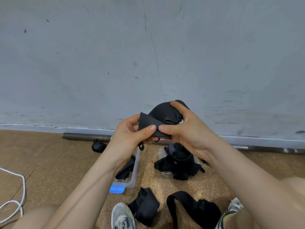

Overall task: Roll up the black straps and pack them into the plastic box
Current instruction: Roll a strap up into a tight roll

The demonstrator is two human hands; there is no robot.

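Pinching black strap (156,116) with left hand (130,131) and right hand (188,129), gripping it thumb to thumb, holding it above plastic box (134,171) on floor (49,162), near 2 loose straps (145,205) lying beside shoes (122,215).

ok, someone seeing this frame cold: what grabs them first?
The left hand and right hand, mid-frame, both pinching a black strap in front of the grey wall. Below them the plastic box sits open with a strap inside, and a heap of black straps lies to its right. More loose straps lie nearest, between the shoes.
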